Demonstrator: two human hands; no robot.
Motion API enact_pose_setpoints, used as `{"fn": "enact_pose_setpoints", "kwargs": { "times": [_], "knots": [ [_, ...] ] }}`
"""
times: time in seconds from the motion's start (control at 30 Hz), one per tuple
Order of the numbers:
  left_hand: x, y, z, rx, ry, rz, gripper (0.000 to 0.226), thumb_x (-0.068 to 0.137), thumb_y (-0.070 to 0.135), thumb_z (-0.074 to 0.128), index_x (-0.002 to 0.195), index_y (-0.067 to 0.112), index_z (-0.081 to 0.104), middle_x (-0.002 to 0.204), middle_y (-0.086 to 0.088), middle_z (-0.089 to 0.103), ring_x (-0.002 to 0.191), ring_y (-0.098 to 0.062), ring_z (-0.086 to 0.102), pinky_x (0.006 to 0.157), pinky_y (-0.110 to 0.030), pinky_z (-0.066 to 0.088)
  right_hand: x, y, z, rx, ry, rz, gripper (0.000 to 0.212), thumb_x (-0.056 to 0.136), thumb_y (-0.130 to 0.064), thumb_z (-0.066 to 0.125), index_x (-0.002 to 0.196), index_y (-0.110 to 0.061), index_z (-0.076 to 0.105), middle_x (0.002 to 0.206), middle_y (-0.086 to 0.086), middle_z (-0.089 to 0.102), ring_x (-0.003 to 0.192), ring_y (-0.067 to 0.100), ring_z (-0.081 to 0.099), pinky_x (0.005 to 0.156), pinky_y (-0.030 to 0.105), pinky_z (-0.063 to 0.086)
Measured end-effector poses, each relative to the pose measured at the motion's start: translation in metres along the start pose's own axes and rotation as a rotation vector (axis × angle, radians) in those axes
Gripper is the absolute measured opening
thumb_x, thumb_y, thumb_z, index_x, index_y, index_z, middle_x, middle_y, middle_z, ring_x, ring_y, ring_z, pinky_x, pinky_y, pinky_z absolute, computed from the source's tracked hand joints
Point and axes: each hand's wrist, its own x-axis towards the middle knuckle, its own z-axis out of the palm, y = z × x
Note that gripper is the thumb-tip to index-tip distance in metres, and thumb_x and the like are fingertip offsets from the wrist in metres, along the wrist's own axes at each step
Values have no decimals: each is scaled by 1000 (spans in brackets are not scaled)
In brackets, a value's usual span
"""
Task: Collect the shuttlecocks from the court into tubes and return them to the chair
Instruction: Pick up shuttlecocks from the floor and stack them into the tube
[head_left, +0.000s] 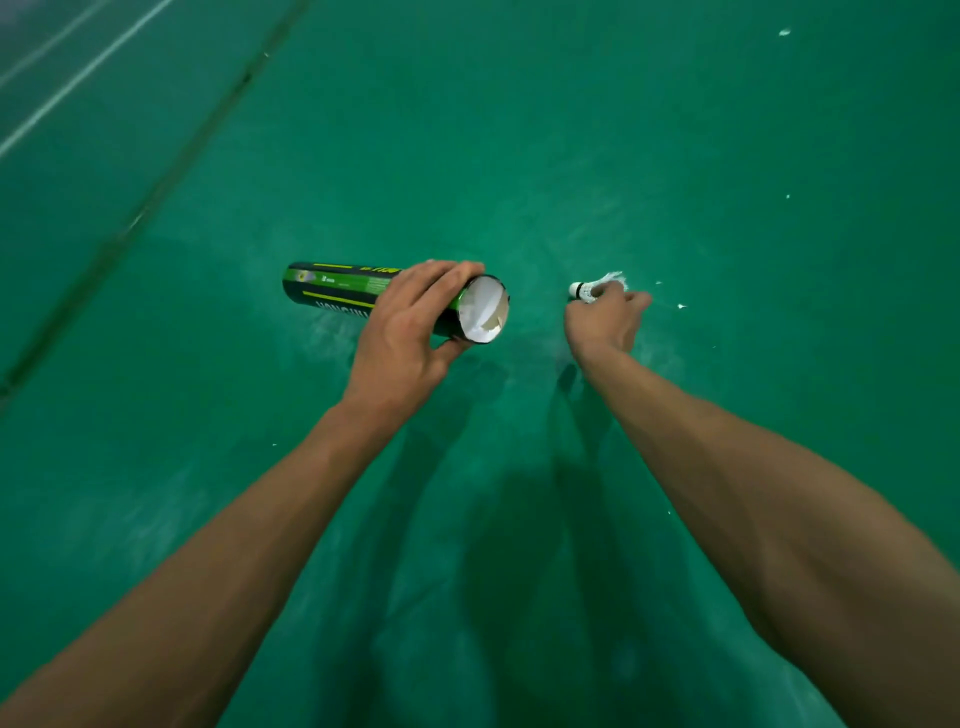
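The left hand (410, 322) wraps its fingers and thumb round a green and black tube (332, 291) near its open end, which faces right with white showing inside. Just right of that mouth, the right hand (605, 322) pinches a white shuttlecock (592, 288) by its feathers, cork pointing left toward the tube. Small white feather scraps (681, 306) dot the green court floor (675, 156).

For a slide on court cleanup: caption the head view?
The left hand grips an open green tube; the right hand pinches a white shuttlecock over the green court.
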Motion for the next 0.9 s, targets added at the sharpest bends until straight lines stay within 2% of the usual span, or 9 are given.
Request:
{"fn": "enact_pose_setpoints", "kwargs": {
  "times": [0.07, 0.17, 0.27, 0.33, 0.43, 0.53, 0.63, 0.77, 0.9],
  "knots": [
    [2, 2, 3, 0, -4, -7, 65, 79, 13, 86, 139, 10, 62, 137, -4, 63, 127, -26, 55, 113, -38, 40, 7, 4, -5, 11, -30, 68, 30, 88, -17, 57, 117, -13, 66, 132, 14, 44, 96, 33, 58, 99, 36, 48],
    [6, 7, 10, -6, -17, -3, 64, 79, 14, 85, 139, 10, 61, 137, -4, 63, 127, -24, 55, 113, -35, 39, 8, 10, -5, 136, -314, 60, 30, 90, -3, 56, 114, -13, 71, 117, 8, 61, 78, 22, 59, 84, 49, 60],
    [8, 9, 17, 2, -23, 7, 65, 79, 15, 85, 139, 11, 61, 137, -4, 63, 128, -25, 55, 114, -37, 40, 5, 14, -3, 92, -425, 21, 39, 91, 2, 53, 126, -8, 65, 112, 8, 60, 84, 26, 60, 76, 52, 59],
    [9, 10, 22, 13, -28, 7, 65, 79, 14, 84, 139, 11, 61, 137, -4, 63, 128, -26, 55, 113, -39, 40, 6, 13, -2, 66, -442, 12, 38, 88, 1, 52, 123, -7, 64, 107, 16, 63, 88, 33, 64, 81, 55, 58],
    [10, 10, 22, 55, -37, -9, 67, 78, 13, 83, 141, 14, 60, 136, -3, 63, 127, -27, 55, 111, -40, 41, 1, 3, -6, 107, -343, -81, 51, 82, -8, 55, 132, -15, 65, 128, 11, 66, 108, 32, 66, 94, 51, 56],
    [12, 3, 14, 113, -25, -47, 71, 75, 13, 84, 141, 16, 59, 134, -3, 63, 123, -27, 56, 107, -39, 43, -26, -15, -23, 273, -221, -255, 49, 77, -16, 55, 124, -15, 72, 124, -5, 65, 102, 20, 66, 91, 48, 56],
    [9, -4, 2, 189, 3, -118, 75, 72, 12, 85, 141, 17, 59, 131, -4, 64, 119, -28, 55, 104, -39, 43, -59, -31, -46, 369, -195, -433, 45, 77, -12, 53, 116, -15, 76, 119, -14, 64, 92, 12, 64, 91, 45, 56],
    [0, -19, -14, 271, 45, -197, 76, 72, 14, 87, 142, 18, 58, 127, -5, 64, 113, -30, 56, 99, -41, 44, -96, -47, -68, 446, -299, -563, 43, 77, -8, 52, 111, -14, 78, 119, -8, 68, 92, 8, 62, 92, 41, 54],
    [-11, -24, -29, 298, 66, -245, 79, 71, 14, 87, 144, 20, 56, 127, -5, 64, 114, -31, 55, 101, -41, 44, -135, -58, -65, 385, -468, -672, 43, 76, -8, 53, 109, -12, 79, 116, -5, 68, 93, 5, 61, 89, 34, 51]
  ]
}}
